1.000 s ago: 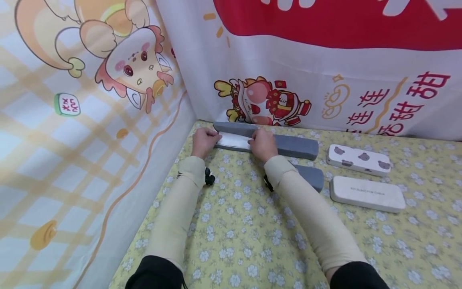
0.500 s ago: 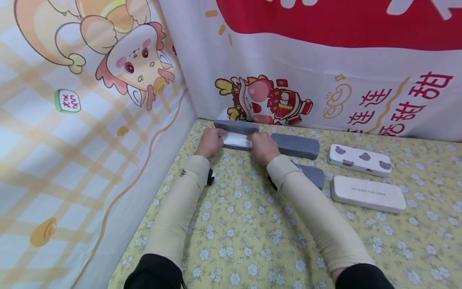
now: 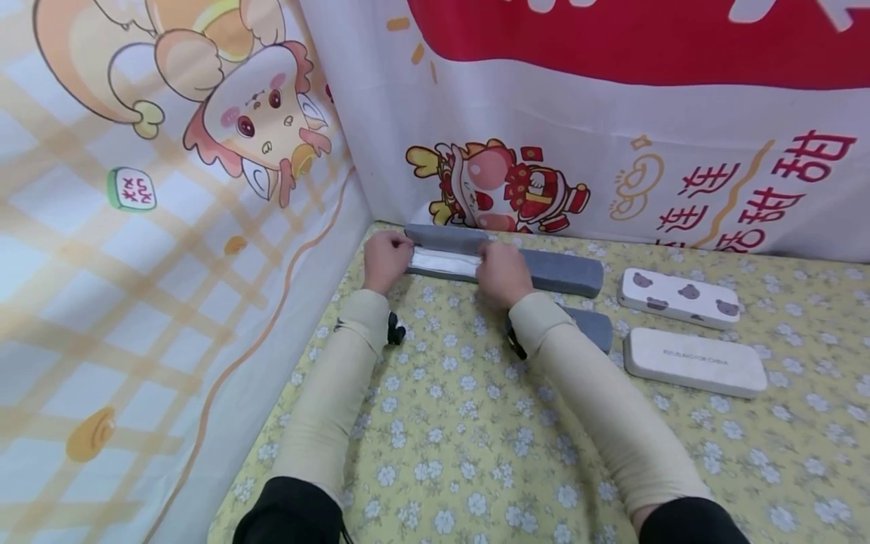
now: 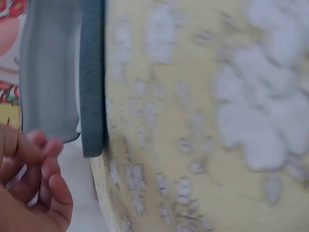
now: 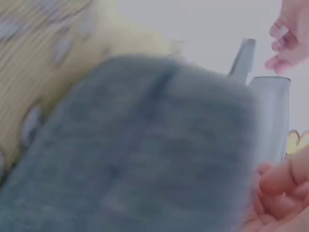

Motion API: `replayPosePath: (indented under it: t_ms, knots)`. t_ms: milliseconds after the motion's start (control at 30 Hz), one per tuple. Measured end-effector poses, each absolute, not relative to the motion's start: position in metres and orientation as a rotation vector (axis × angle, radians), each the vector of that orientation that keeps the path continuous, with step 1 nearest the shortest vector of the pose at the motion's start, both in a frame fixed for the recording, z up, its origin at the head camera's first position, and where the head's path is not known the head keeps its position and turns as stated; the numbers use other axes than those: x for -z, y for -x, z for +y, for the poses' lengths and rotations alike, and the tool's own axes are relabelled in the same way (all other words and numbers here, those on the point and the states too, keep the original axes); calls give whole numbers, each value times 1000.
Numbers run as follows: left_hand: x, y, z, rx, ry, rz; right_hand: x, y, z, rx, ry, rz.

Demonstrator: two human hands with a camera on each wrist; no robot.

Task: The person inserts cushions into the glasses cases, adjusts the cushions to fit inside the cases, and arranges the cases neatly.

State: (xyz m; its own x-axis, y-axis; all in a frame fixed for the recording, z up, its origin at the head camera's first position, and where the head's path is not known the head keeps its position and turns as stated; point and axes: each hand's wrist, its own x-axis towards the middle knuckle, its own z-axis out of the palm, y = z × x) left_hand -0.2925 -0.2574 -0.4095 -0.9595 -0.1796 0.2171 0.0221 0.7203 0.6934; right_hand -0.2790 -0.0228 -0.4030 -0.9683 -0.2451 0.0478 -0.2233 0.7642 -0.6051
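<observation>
A grey glasses case (image 3: 442,275) lies at the back left, its lid (image 3: 445,239) raised toward the wall. Inside it is a folded white cloth (image 3: 445,261). My left hand (image 3: 386,262) is at the case's left end with curled fingertips close together by the lid corner. In the left wrist view, the left fingers (image 4: 60,191) show beside that corner; whether they pinch anything is unclear. My right hand (image 3: 504,273) grips the cloth's right end, knuckles up, hiding the fingertips from above. The right wrist view shows its curled fingers (image 5: 277,193) near the lid's inner side.
A closed grey case (image 3: 563,272) lies right of the right hand. Another grey case (image 3: 593,330) is partly behind the right forearm. Farther right lie a bear-print white case (image 3: 680,298) and a plain white case (image 3: 695,363). Fabric walls (image 3: 381,113) border the flowered tablecloth (image 3: 442,438).
My left hand moved right over the cloth, then back left to the lid corner. My right hand shifted slightly right. The cloth now lies lower and flatter inside the case.
</observation>
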Motion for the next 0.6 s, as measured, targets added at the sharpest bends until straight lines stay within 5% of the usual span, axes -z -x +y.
replayPosePath:
  t_ms: [167,367,600]
  knots:
    - [406,293,-264,1247,-448,-2553,394,282,-14,1366,84,2796]
    - [410,298,-264,1543,-737,-2590,387,286,-13,1240,-32,2601]
    - [412,305,-257,1275,-688,-2724,390,293,-21,1142,-84,2606]
